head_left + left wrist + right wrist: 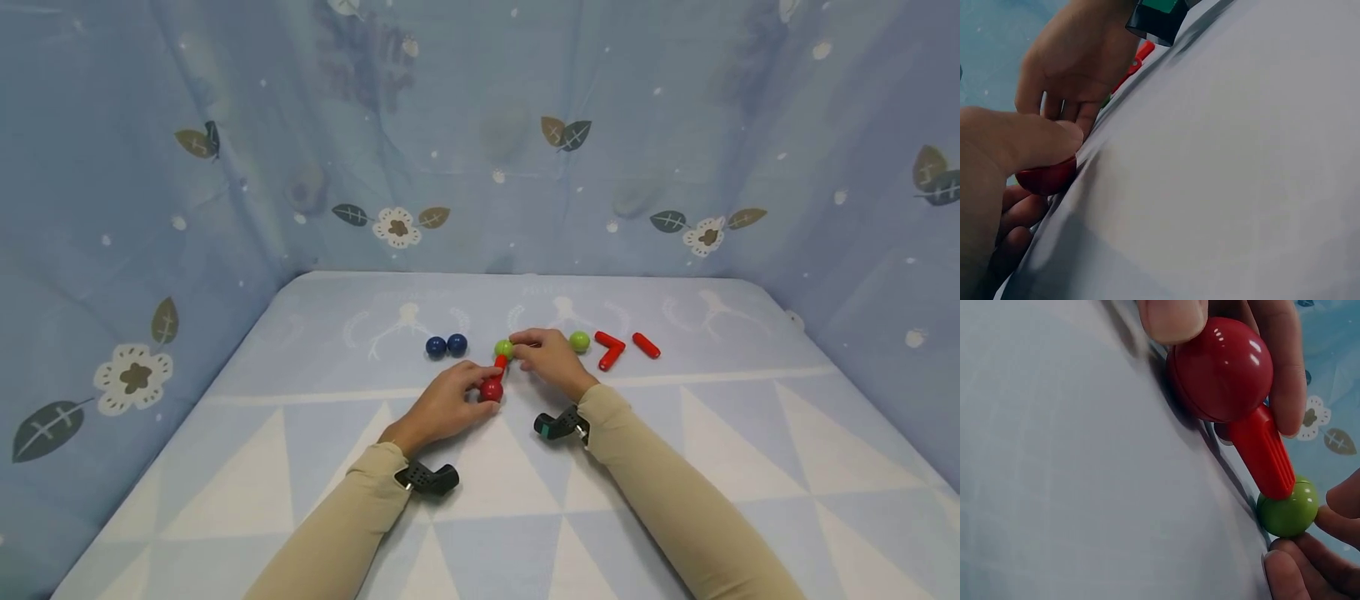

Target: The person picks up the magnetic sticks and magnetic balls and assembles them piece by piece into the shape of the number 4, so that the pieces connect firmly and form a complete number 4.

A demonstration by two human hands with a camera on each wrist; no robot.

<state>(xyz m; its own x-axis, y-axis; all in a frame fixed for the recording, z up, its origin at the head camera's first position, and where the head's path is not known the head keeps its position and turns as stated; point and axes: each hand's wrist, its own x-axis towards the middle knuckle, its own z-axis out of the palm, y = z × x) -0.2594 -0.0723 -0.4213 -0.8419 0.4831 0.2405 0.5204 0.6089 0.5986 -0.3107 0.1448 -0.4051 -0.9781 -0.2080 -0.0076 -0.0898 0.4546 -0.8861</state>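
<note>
My left hand (448,402) grips a glossy red ball (491,390) between thumb and fingers. From that ball a short ridged red rod (1264,453) runs to a smaller green ball (1289,512), its far end meeting the green surface in the right wrist view. The fingertips of my right hand (553,358) pinch this green ball from the other side. Seen from the left wrist, the thumb covers the top of the red ball (1047,178), and the right hand hides most of the green one. All three pieces lie low over the tabletop.
Two dark blue balls (447,346) sit side by side left of the hands. Beyond the right hand are another green ball (579,341), two red rods (611,352) forming an angle, and a separate red rod (646,345). A patterned blue curtain (480,150) surrounds the table.
</note>
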